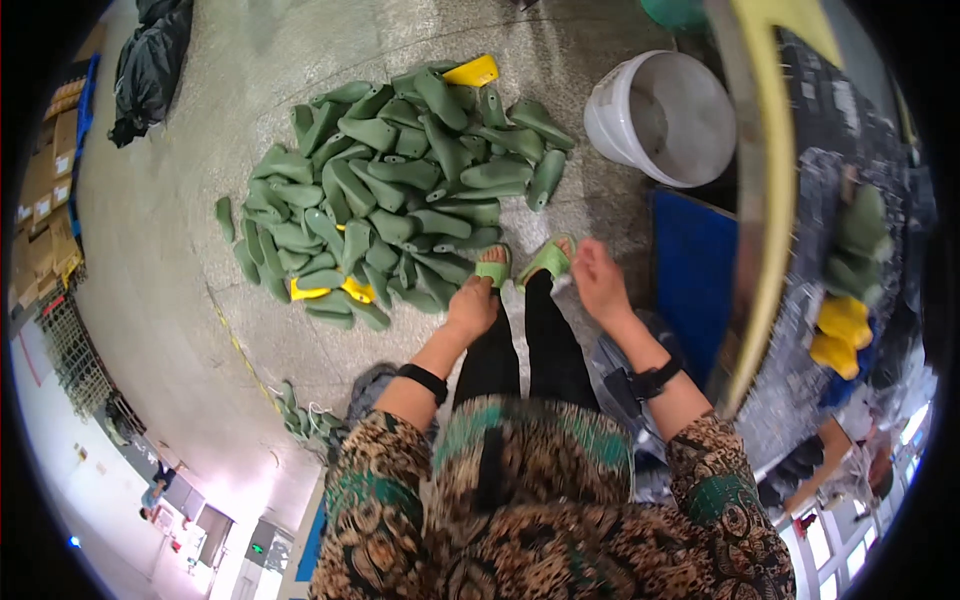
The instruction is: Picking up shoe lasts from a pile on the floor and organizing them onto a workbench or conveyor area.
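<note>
Fingers of the left hand [474, 306] are pointing down beside the heap of green shoe lasts [396, 226]; whether they are gripping anything cannot be told. Fingers of the right hand [600, 284] are hanging loosely bent, with no object visible; blur is hiding whether they are apart or together.

The heap is lying on the floor [150, 260], ahead and to the left of the feet, presumably for access from above. Its curved pieces are resting at mixed angles, probably because such shapes do not stack neatly. Yellow pieces [472, 71] are showing among them.

A white bucket [612, 115] is standing near the counter [765, 200], whose film-covered top is carrying more green lasts [865, 225] and yellow forms [842, 335]. Cartons [62, 150] are lining the room's left side, and a black bag [155, 65] is lying nearby.
</note>
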`<state>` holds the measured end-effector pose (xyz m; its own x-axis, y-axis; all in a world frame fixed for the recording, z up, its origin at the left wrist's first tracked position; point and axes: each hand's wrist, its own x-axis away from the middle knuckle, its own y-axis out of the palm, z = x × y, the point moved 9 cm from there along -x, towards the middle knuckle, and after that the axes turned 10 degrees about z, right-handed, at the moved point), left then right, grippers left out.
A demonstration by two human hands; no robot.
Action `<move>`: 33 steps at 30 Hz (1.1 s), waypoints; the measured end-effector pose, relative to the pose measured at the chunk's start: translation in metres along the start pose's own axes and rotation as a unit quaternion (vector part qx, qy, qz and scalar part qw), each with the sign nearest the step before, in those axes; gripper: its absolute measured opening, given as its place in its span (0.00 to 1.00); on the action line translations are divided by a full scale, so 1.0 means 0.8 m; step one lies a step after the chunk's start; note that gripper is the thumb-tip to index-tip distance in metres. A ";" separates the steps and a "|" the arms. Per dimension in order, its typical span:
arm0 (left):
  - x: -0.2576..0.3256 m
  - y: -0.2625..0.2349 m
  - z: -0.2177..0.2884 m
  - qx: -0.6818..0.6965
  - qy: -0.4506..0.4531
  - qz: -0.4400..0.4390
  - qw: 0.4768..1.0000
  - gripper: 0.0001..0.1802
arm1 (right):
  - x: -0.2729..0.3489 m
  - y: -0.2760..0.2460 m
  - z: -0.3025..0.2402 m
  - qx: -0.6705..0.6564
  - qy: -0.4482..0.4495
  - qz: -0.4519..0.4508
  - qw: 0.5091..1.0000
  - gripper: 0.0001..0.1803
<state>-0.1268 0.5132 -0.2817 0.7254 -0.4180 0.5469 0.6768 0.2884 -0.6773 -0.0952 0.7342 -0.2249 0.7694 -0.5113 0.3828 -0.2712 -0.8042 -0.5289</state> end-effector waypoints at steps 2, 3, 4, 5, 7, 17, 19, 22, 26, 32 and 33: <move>-0.059 0.028 0.026 0.030 0.067 0.039 0.997 0.12 | -0.030 0.056 0.136 0.046 0.112 -0.049 0.991 0.20; -0.087 0.038 0.047 0.042 0.112 0.064 0.991 0.11 | -0.053 0.065 0.187 0.142 0.077 -0.055 0.985 0.20; -0.107 0.054 0.013 0.040 0.145 0.093 0.984 0.12 | -0.064 0.100 0.214 0.219 0.038 -0.083 0.971 0.20; -0.135 0.080 -0.031 0.010 0.053 -0.006 0.999 0.12 | -0.061 0.133 0.231 0.141 0.138 -0.129 0.972 0.20; -0.185 0.093 -0.059 0.052 0.012 0.065 0.996 0.15 | -0.093 0.163 0.255 0.068 0.224 -0.153 0.960 0.20; -0.433 0.162 -0.160 -0.327 0.075 0.007 0.942 0.29 | -0.151 0.240 0.397 0.080 0.164 -0.120 0.976 0.15; -0.438 0.176 -0.138 -0.297 0.094 -0.076 0.947 0.29 | -0.134 0.246 0.418 -0.094 0.232 -0.137 0.959 0.17; -0.419 0.171 -0.132 -0.315 0.130 -0.062 0.938 0.26 | -0.117 0.247 0.393 -0.180 0.375 -0.092 0.904 0.23; -0.324 0.169 -0.081 -0.174 0.285 -0.029 0.942 0.22 | -0.111 0.211 0.392 -0.391 0.483 0.005 0.783 0.38; -0.187 0.194 0.002 -0.060 0.473 -0.187 0.859 0.24 | -0.052 0.209 0.322 -0.414 0.450 -0.331 0.719 0.36; -0.189 0.208 0.013 -0.056 0.476 -0.185 0.858 0.24 | -0.040 0.200 0.341 -0.320 0.433 -0.352 0.765 0.32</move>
<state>-0.1225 0.6335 -0.4719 -0.0032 -0.9926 0.1214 0.7831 -0.0779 -0.6170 -0.0055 0.7050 -0.5284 0.2581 0.3308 0.9077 -0.4078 -0.8145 0.4127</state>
